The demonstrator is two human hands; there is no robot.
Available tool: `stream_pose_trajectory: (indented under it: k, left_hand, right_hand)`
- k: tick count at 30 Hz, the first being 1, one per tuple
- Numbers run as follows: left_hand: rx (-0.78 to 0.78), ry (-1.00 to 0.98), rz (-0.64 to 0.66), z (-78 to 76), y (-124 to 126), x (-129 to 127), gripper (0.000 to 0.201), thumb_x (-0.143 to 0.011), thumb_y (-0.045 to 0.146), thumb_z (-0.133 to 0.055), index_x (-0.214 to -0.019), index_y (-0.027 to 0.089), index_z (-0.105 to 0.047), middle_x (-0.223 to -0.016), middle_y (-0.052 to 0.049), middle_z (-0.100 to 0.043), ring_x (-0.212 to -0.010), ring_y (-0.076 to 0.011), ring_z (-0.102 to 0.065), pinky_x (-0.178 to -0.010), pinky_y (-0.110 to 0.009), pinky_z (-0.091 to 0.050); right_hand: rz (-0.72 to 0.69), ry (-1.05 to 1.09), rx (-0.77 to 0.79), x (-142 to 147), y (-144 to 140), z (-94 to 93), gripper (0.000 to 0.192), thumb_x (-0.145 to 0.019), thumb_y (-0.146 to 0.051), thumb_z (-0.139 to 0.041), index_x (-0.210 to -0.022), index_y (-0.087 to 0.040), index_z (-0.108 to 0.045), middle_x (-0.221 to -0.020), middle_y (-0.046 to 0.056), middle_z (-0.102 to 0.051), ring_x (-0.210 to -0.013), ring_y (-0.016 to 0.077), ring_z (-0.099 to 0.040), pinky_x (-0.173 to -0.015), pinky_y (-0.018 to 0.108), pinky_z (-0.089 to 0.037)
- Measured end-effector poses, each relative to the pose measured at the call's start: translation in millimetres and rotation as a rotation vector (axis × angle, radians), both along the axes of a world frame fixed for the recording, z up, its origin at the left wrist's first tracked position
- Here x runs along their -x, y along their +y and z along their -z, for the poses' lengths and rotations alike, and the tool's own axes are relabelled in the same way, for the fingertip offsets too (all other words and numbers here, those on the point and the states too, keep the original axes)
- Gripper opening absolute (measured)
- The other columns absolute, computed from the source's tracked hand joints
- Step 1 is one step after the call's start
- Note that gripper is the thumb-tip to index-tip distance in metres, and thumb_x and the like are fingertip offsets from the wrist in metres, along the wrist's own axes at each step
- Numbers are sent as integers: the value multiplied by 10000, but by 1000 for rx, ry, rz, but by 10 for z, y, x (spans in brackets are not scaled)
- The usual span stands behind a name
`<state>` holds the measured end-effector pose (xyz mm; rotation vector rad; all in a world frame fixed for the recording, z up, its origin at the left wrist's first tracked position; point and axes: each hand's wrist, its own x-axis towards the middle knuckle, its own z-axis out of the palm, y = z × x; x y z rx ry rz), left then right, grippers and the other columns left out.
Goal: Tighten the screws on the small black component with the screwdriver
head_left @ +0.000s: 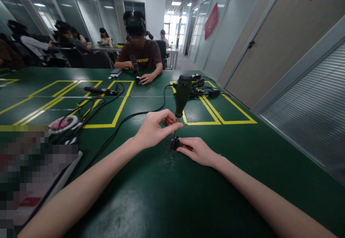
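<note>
A screwdriver (183,96) with a thick dark green handle stands nearly upright, its handle at the top and its thin shaft running down. My left hand (159,126) pinches the shaft just below the handle, thumb and fingers closed. At the shaft's lower end sits a small round black part (175,144) on the green table. My right hand (198,150) grips the right side of that part between thumb and fingers, close to the table top. The exact spot where the tip meets the part is too small to make out.
Across the green table (151,202), a person (142,51) works with a power screwdriver. Black cables and adapters (198,87) lie bunched behind my screwdriver. Another dark tool (99,91) with its cord rests at the left, near a white ring-shaped roll (63,124).
</note>
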<state>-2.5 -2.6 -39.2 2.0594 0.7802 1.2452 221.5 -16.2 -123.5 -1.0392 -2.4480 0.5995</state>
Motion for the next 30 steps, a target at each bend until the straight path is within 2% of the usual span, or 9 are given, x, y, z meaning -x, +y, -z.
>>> stream_pose_trajectory:
  k: [4,8,13,16,21,30]
  left_hand:
    - [94,-22,-7,15,-6,-31,257,-837,346,-801,-777,166,-629,-683,5,-685,-596,-116,-637,-587,-223,-519]
    - [198,-54,25,-8,-53,-68,231,-860,347,-767,-930,151,-667,-780,-8,-715,-535,-97,-635,-548,-218,-519]
    - [201,-81,54,-31,-93,-63,376,-901,323,-710,-1216,125,-658,-933,-65,-758,-570,-104,-673,-596,-243,-580]
    - [154,-88,67,-23,-91,-47,423,-925,285,-668,-1306,111,-616,-960,-84,-772,-599,-110,-684,-619,-255,-596]
    - [133,-80,80,-11,-84,-39,378,-921,263,-673,-1265,114,-626,-931,-79,-787,-614,-122,-701,-640,-266,-609]
    - [46,-29,55,6,-66,-27,338,-939,247,-639,-1247,121,-582,-909,-65,-771,-617,-120,-700,-641,-263,-609]
  right_hand:
    - [4,-4,-1,13,-2,-14,340,-1048,-467,-514,-1016,-193,-713,-722,23,-672,-629,188,-604,-621,277,-408]
    - [5,-8,-6,12,-2,-23,322,-1040,-458,-533,-972,-196,-708,-729,29,-682,-634,190,-607,-622,277,-407]
    - [3,-5,-5,8,-3,-21,299,-1041,-431,-538,-1017,-189,-713,-727,24,-675,-628,187,-601,-624,276,-407]
    - [2,-1,-6,11,-3,-25,283,-1040,-417,-548,-1024,-186,-712,-706,14,-659,-610,183,-587,-617,276,-395]
    - [1,6,-11,15,0,-20,261,-1033,-404,-559,-941,-194,-683,-694,9,-642,-606,178,-574,-614,274,-381]
    - [-4,20,-15,18,-8,-27,255,-1036,-396,-551,-925,-196,-664,-678,-3,-618,-588,164,-551,-600,261,-376]
